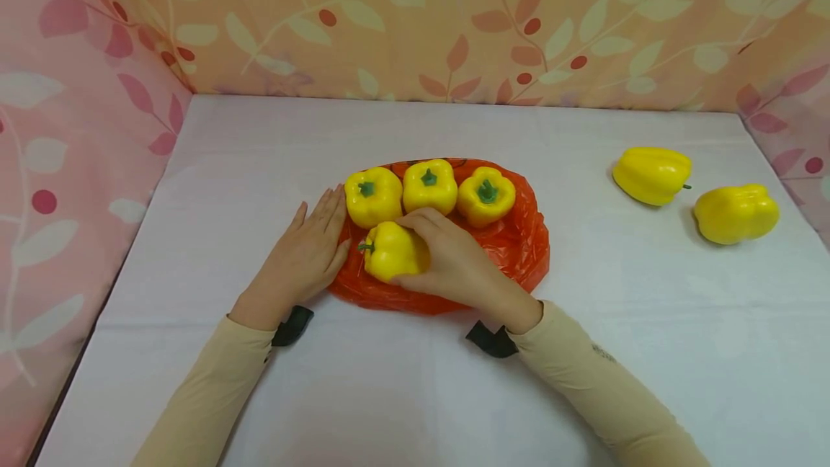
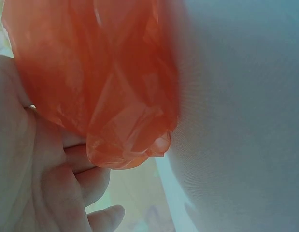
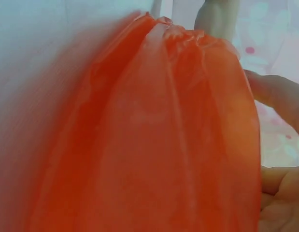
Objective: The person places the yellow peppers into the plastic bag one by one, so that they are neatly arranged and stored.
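An orange-red plastic bag (image 1: 512, 254) lies spread on the table with three yellow bell peppers standing stem up along its far side: a left one (image 1: 375, 197), a middle one (image 1: 431, 186) and a right one (image 1: 486, 197). In front of them my right hand (image 1: 457, 258) grips a fourth yellow bell pepper (image 1: 391, 251) that lies on its side, stem to the left. With straight fingers, my left hand (image 1: 305, 251) rests against the bag's left edge. In both wrist views the bag's side (image 2: 125, 87) hides the peppers.
Two more yellow bell peppers, one farther back (image 1: 651, 175) and one nearer the edge (image 1: 735, 213), lie at the table's right. A white cloth covers the table (image 1: 402, 395). Patterned fabric walls (image 1: 415, 27) stand behind and at the sides.
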A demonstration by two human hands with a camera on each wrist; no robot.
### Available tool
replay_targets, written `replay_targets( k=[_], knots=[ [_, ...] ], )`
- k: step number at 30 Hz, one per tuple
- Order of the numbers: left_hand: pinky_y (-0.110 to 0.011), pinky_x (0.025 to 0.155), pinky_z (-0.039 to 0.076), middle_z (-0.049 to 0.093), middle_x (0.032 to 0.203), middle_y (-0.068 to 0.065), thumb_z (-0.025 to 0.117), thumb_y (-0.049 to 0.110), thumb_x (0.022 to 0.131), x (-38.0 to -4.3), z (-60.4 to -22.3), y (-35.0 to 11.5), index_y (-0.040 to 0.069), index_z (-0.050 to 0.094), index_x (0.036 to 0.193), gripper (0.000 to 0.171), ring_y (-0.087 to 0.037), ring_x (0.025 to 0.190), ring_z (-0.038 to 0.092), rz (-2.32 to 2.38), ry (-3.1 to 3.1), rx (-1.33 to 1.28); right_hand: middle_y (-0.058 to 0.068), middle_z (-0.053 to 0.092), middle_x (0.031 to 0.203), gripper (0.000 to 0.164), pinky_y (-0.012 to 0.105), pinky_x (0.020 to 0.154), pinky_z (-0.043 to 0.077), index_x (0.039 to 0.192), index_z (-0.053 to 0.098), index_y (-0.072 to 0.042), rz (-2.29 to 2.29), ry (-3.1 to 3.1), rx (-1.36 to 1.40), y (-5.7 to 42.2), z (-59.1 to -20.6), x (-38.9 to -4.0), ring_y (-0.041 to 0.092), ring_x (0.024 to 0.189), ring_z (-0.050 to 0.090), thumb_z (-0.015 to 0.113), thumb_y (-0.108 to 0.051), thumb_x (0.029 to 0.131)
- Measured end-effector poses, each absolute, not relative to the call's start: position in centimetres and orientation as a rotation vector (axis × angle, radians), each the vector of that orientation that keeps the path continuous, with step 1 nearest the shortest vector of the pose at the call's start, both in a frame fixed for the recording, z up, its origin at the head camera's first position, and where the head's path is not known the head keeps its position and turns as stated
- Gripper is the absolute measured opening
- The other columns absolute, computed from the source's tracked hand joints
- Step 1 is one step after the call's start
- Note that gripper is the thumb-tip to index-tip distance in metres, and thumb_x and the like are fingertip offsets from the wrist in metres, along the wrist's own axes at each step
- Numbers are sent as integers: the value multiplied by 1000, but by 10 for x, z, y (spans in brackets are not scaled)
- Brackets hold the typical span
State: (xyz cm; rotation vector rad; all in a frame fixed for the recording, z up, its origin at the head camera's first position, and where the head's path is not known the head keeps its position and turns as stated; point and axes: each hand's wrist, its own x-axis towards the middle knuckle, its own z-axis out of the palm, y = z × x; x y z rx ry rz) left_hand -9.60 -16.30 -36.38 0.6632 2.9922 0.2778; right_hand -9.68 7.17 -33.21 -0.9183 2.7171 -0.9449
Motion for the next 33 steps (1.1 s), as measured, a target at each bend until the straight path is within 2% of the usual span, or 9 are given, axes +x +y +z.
replay_targets(
  k=[14, 17, 25, 33],
  knots=[
    [-54, 112, 11, 9, 155, -21, 38, 22, 98, -96, -363, -163, -10, 12, 147, 64, -33, 142, 11, 244, 2986, 676, 2, 53, 124, 65, 27, 99, 41, 128, 51, -5, -1381, 2406, -1124, 76, -357, -109, 12, 114, 48, 82, -18, 73],
    [-54, 112, 12, 9, 155, -21, 38, 22, 98, -97, -363, -164, -10, 12, 146, 63, -33, 143, 10, 240, 2984, 676, 0, 53, 124, 66, 27, 100, 40, 128, 50, -6, -1366, 2410, -1112, 78, -360, -111, 11, 114, 48, 83, -18, 72],
    [-54, 112, 11, 10, 155, -21, 38, 22, 98, -97, -364, -163, -10, 13, 146, 63, -32, 143, 10, 257, 2988, 675, -2, 52, 120, 73, 31, 95, 45, 129, 50, -9, -1230, 2531, -1038, 77, -355, -105, 12, 107, 49, 84, -35, 70],
    [-53, 112, 9, 8, 156, -19, 37, 24, 100, -98, -364, -165, -6, 9, 148, 63, -30, 143, 8, 278, 2970, 632, 2, 52, 123, 70, 26, 95, 44, 129, 50, -6, -1343, 2491, -1016, 78, -356, -106, 13, 110, 51, 84, -23, 71]
  ],
)
